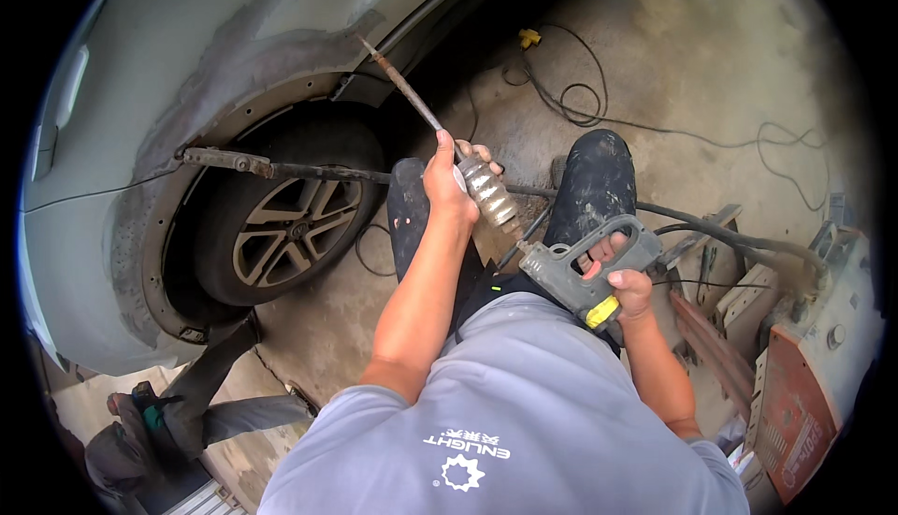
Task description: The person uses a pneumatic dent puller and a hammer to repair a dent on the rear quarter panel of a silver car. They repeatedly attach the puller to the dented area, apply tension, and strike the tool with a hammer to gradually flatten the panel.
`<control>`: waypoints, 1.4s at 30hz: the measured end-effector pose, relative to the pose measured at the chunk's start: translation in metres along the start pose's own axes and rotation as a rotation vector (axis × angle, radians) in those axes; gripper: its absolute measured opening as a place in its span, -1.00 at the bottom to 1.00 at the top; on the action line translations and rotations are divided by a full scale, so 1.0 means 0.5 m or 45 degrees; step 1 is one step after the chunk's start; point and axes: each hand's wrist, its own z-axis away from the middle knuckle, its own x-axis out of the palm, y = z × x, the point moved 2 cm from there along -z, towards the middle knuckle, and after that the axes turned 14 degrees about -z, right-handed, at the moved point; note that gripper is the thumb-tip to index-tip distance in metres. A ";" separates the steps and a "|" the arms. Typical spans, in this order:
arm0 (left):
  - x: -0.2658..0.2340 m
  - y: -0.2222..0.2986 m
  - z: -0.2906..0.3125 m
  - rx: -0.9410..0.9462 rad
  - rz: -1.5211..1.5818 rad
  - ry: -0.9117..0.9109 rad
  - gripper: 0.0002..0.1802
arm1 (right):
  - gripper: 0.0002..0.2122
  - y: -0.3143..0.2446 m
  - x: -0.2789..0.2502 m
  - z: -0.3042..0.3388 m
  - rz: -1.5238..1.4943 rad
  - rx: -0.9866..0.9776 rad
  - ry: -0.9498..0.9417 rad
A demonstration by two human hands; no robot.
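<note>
A slide hammer dent puller (488, 193) lies slantwise in front of me, with a thin rod, a ribbed metal weight and a grey looped handle (585, 251). My left hand (454, 178) wraps around the weight's far end, where the rod comes out. With my right hand (617, 276) I grip the looped handle, thumb near its yellow part. The rod's tip reaches the grey car body panel (374, 24) above the wheel arch; I cannot tell whether it is attached there. Bare, sanded patches surround the arch.
A car wheel (297, 225) sits inside the arch. A metal clamp bar (229, 159) is at the arch edge, with a dark cable running behind my arms. A red and grey machine (795, 412) stands at right. Another person (140, 431) is at lower left. Cables cross the floor.
</note>
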 end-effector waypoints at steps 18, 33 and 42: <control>-0.016 0.015 0.024 0.037 0.014 0.027 -0.48 | -0.61 -0.013 -0.040 -0.007 0.084 0.044 -0.044; -0.036 0.062 0.060 -0.091 -0.267 0.214 -0.50 | -0.67 0.000 -0.015 0.005 0.140 0.069 0.001; -0.042 0.092 0.086 0.065 -0.172 0.101 -0.47 | -0.65 0.000 -0.028 0.005 0.150 0.048 0.006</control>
